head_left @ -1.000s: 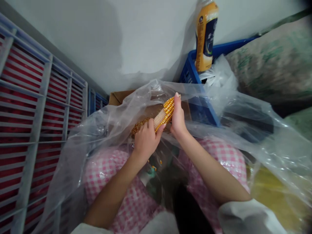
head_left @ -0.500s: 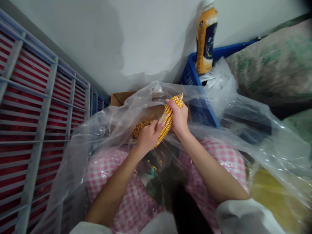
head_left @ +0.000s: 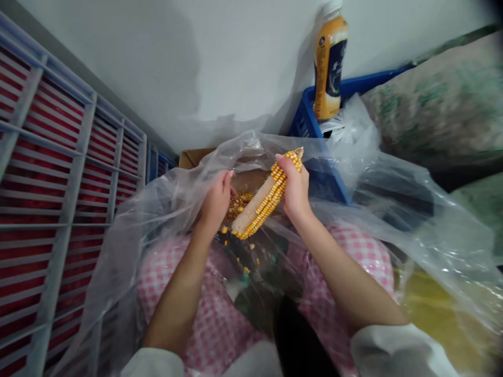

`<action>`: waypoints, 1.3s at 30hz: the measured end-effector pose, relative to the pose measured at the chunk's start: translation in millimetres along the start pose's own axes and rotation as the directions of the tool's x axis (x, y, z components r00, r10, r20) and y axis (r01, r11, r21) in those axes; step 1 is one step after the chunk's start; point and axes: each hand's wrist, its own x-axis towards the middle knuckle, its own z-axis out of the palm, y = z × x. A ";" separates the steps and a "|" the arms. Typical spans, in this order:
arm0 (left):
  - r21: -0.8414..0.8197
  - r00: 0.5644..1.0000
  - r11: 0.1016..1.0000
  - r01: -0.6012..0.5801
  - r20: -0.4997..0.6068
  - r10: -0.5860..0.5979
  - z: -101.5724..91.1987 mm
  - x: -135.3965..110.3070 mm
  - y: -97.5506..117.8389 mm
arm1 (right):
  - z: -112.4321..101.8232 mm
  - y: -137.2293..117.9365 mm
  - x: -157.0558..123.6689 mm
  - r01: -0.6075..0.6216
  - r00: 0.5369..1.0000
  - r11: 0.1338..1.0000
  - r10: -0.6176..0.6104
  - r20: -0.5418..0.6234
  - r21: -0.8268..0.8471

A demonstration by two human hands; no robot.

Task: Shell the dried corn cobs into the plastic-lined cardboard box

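Observation:
My right hand (head_left: 295, 186) is wrapped round the upper end of an ear of corn (head_left: 271, 199), which slants down to the left over the clear plastic sheet (head_left: 157, 201). A broad strip of the ear is bare of kernels; yellow rows remain along its lower side and upper end. My left hand (head_left: 217, 201) is apart from the ear, to its left, fingers curled in; what they hold, if anything, is hidden. Loose corn kernels (head_left: 246, 269) lie on the plastic below the ear. Behind the hands, a heap of kernels (head_left: 234, 208) is partly covered.
A pale slatted crate (head_left: 65, 209) with red contents stands at left. A blue crate (head_left: 308, 115) with an orange drink bottle (head_left: 329, 68) is at the back right, beside a stuffed sack (head_left: 440, 104). A cardboard box (head_left: 192, 157) is against the wall.
My left hand has come off the ear and moved left and up. The ear's bared strip now shows more fully, its lower end swung left. More kernels appear below it.

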 end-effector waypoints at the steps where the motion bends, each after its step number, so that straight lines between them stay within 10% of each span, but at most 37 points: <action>1: -0.021 0.999 0.999 0.028 -0.016 -0.028 -2.5 2.9 -0.1 | 0.2 0.2 1.4 0.006 1.000 1.000 -0.006 -0.005 -0.008; 6: -0.157 0.989 0.987 -0.035 0.133 0.056 10.8 -13.4 14.2 | 3.3 0.2 -2.2 0.071 0.997 0.988 -0.073 -0.010 -0.136; 11: 0.123 0.974 0.982 -0.145 0.191 0.120 29.9 -38.3 22.6 | 8.9 5.4 -10.8 0.058 0.998 0.970 -0.055 0.019 -0.238; 21: -0.024 0.966 0.998 -0.050 0.253 0.054 13.0 -20.0 11.7 | 6.3 12.5 -13.8 -0.013 0.997 0.986 0.026 0.079 -0.166; 28: 0.114 0.998 0.993 0.038 -0.052 -0.032 -5.0 -4.7 4.6 | 10.2 12.7 -15.5 0.030 0.998 0.970 -0.013 0.068 -0.243; 31: -0.064 0.994 0.996 -0.064 0.080 0.069 10.6 -21.7 16.3 | 12.4 10.5 -18.3 0.047 0.998 0.954 -0.029 0.064 -0.295; 39: 0.100 0.966 0.993 -0.070 0.254 0.043 21.0 -35.6 23.3 | 14.2 21.4 -19.8 -0.001 0.997 0.957 0.023 0.071 -0.291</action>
